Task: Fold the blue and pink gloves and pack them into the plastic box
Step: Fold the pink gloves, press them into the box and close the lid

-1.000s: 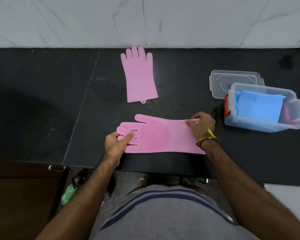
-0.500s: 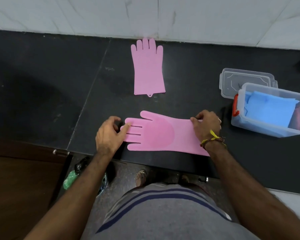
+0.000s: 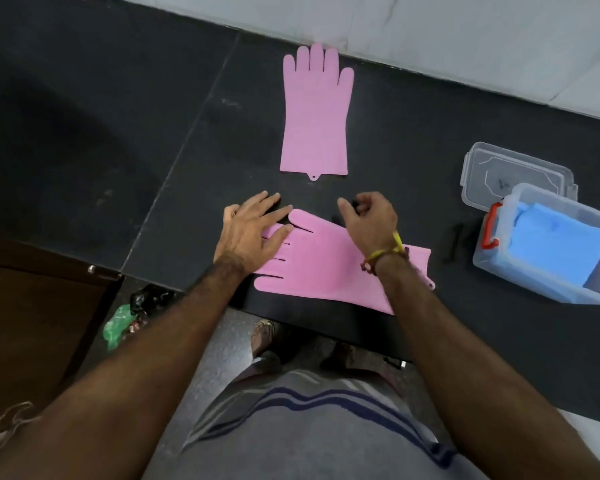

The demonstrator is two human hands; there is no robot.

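Observation:
A pink glove (image 3: 321, 263) lies flat near the counter's front edge, fingers pointing left, cuff to the right. My left hand (image 3: 251, 228) rests with straight fingers over its fingertips. Above the glove's palm, my right hand (image 3: 369, 218) hovers with loosely curled fingers and holds nothing. A second pink glove (image 3: 315, 112) lies flat farther back, fingers toward the wall. At the right stands the clear plastic box (image 3: 499, 271) with red latch, holding folded blue gloves (image 3: 551, 244).
The box's clear lid (image 3: 513, 174) lies behind the box. The black counter (image 3: 118, 133) meets a white tiled wall at the back. A small black object (image 3: 454, 242) lies left of the box. Below the counter edge are my feet and a green-black bag (image 3: 132, 313).
My right hand let go of the glove's cuff and moved left over the palm. My left hand shifted forward over the fingertips. The camera view tilted.

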